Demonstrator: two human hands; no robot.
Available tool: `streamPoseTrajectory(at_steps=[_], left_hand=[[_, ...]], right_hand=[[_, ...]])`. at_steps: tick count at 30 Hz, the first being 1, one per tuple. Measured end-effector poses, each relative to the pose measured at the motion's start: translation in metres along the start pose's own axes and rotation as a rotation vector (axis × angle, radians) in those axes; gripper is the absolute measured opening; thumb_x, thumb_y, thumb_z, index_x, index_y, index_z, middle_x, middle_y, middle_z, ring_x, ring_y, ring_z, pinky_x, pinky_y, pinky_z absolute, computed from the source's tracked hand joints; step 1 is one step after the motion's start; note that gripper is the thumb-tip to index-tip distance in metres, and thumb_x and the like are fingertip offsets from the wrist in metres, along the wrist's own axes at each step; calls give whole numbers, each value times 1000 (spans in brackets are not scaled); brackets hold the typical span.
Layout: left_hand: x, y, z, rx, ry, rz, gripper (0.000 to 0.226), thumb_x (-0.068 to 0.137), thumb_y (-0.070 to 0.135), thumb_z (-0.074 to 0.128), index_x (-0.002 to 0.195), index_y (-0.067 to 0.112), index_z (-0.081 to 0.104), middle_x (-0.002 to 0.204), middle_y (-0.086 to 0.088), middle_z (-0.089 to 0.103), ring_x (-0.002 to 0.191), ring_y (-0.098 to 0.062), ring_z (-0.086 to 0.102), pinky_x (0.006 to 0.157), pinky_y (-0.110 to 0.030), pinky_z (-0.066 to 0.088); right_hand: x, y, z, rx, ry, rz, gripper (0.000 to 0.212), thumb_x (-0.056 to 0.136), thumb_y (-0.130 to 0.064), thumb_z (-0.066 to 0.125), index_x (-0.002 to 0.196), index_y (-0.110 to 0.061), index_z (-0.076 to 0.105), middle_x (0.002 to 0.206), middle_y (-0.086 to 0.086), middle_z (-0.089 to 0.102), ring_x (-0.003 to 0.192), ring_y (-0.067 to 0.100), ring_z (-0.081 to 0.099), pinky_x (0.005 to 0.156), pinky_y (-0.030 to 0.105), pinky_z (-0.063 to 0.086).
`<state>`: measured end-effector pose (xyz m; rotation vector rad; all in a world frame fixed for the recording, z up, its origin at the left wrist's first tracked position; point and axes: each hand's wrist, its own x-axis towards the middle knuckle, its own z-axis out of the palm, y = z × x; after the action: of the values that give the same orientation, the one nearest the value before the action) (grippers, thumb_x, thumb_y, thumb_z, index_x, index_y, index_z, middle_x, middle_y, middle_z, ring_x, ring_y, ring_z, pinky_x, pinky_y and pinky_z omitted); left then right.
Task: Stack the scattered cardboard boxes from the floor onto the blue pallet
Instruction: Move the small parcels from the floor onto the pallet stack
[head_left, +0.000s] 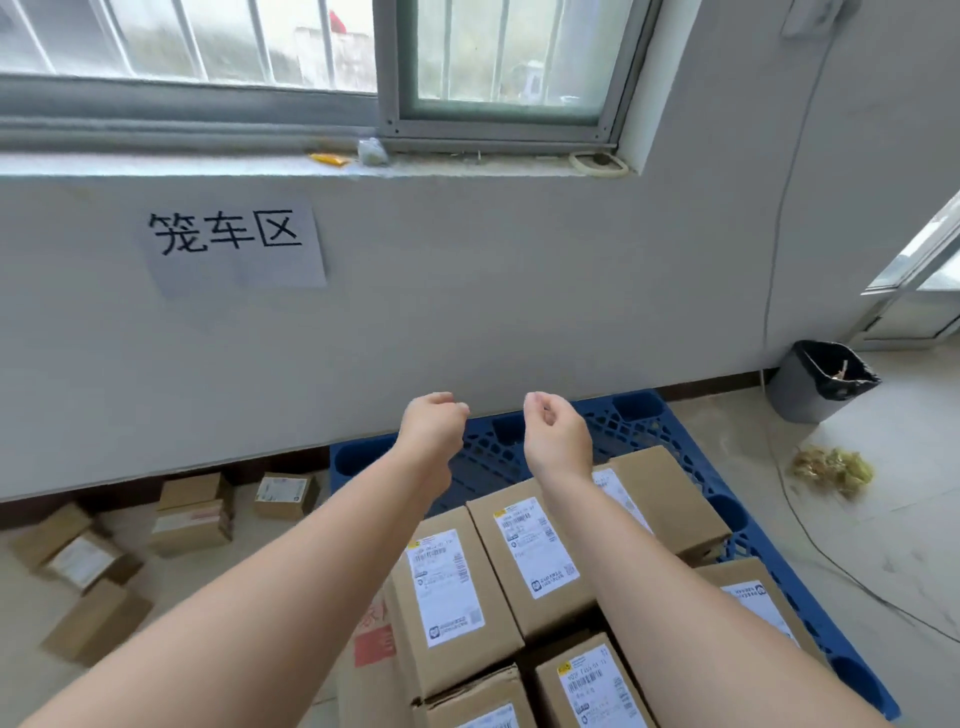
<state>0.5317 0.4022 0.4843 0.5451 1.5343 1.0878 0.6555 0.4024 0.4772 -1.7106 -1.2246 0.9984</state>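
Six scattered cardboard boxes (192, 527) lie on the floor (883, 545) at left. At least six labelled boxes (535, 551) sit packed on the blue pallet (649, 415), beneath both forearms. The left hand (434, 423) and right hand (556, 426) hover over the pallet's bare far end, fingers loosely curled and holding nothing.

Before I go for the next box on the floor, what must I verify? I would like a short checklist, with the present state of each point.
1. Both hands free: ok. The left hand and the right hand hold nothing.
2. Boxes waiting: ok. Several floor boxes lie to the left, near the wall.
3. Room on the blue pallet: ok. Its far part is bare.
4. Stacked boxes sit level: cannot tell. The arms hide part of them.
5. Floor on the right free: not ok. A cable lies there.
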Motion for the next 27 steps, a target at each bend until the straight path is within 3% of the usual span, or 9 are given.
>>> streamPoseTrajectory(at_steps=[2,5,9,14,27], left_hand=[[-2,12,-31,-31,6,4,42,96,11,53,138,8,47,104,-7,59,88,-18,54,99,-38,44],[1,27,-80,-82,42,17,45,95,12,56,138,8,47,135,-12,51,110,-25,55,105,-43,42],[9,42,-149,-111,111,56,43,93,13,59,134,7,50,134,-14,52,104,-23,56,89,-34,48],[17,57,-239,-132,164,67,43,93,9,58,134,4,49,135,-15,51,122,-27,50,90,-34,45],[8,74,-389,-253,293,78,44,94,10,57,136,2,45,137,-16,49,129,-28,45,94,-35,41]], right_hand=[[-15,-17,19,3,-21,-11,19,98,-38,42,100,-26,57,92,-12,58,90,12,54,83,31,45],[-36,-40,52,25,-44,-19,22,98,-37,43,79,-29,51,76,-14,48,77,14,46,73,27,38],[-64,-67,102,44,-84,-12,22,99,-36,42,80,-29,49,74,-14,48,70,9,46,70,26,37],[-100,-96,171,47,-125,-9,39,100,-35,40,62,-30,32,62,-10,33,56,8,31,52,25,27],[-156,-158,283,-33,-281,-126,43,101,-36,39,64,-17,29,60,-6,28,58,13,28,57,26,27]])
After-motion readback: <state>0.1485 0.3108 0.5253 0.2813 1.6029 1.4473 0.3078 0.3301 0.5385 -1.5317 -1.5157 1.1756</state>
